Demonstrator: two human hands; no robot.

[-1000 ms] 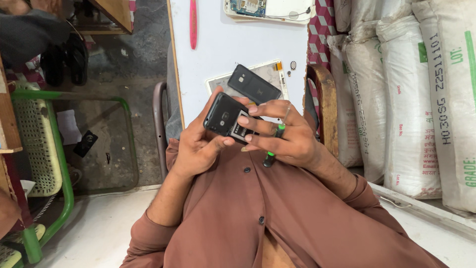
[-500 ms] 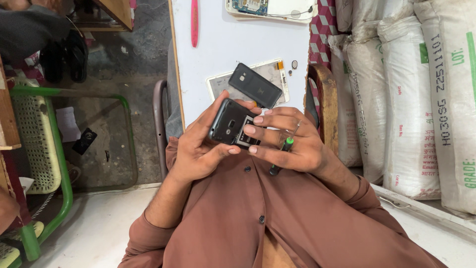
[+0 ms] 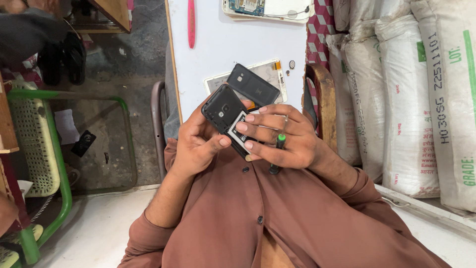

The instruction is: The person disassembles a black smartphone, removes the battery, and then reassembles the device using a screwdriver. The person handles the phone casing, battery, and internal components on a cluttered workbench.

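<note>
My left hand (image 3: 196, 144) grips a black phone (image 3: 223, 110) with its back cover off, thumb resting on its lower edge. My right hand (image 3: 282, 136) lies across the phone's open back, fingertips on the white-labelled battery (image 3: 239, 130). A small green-tipped screwdriver (image 3: 276, 154) is tucked between my right fingers, pointing down. Just beyond the hands, a black back cover (image 3: 253, 84) lies on a white panel (image 3: 270, 72) on the white table (image 3: 218, 44).
A red stick-shaped tool (image 3: 191, 22) and an opened device with a circuit board (image 3: 267, 7) lie farther up the table. Small screws (image 3: 291, 64) sit near the panel. White sacks (image 3: 416, 89) stand at the right, a green-framed chair (image 3: 34, 144) at the left.
Both hands with the phone have lifted slightly toward the table. My right fingers have slid across the phone's open back onto the battery.
</note>
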